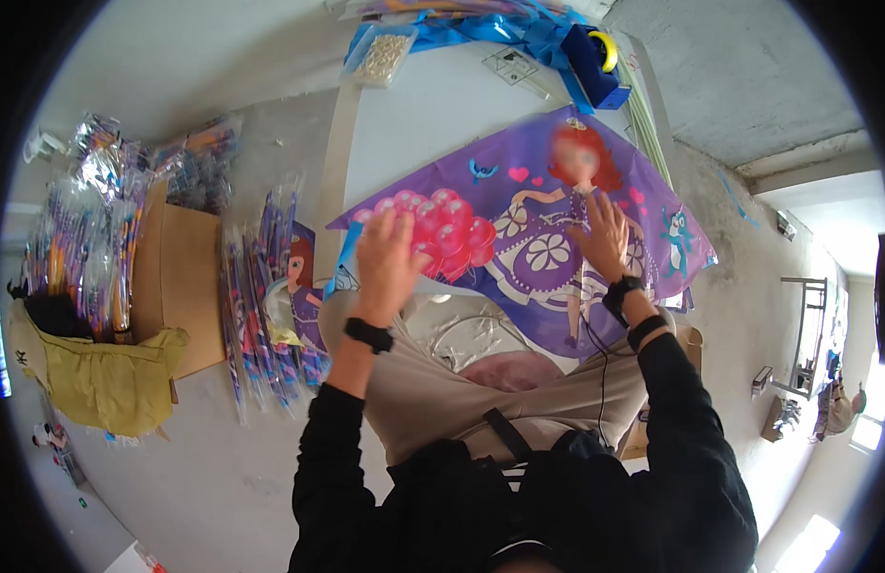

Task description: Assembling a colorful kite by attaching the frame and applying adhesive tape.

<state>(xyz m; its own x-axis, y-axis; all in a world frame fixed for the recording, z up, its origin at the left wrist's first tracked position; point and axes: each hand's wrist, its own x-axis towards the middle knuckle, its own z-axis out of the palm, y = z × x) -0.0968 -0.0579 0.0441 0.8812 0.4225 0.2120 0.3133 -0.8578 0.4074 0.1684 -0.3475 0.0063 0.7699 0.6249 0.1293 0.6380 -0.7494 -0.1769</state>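
Kite [538, 239] of purple colour with a cartoon figure lies spread on the white surface [414, 124], under both hands.
The left hand [390, 253] and the right hand [603, 237] press flat on it, fingers open. Packed kites [266, 315] lie at the left, a blue tape dispenser [595, 57] beyond.

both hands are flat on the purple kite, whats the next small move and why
Probably slide both hands outward to smooth the purple kite flat. The left hand rests on the pink balloon print and the right hand on the printed figure, both open and pressing, not gripping. The kite lies spread over the white board and the person's lap, its lower edge hanging unsupported.
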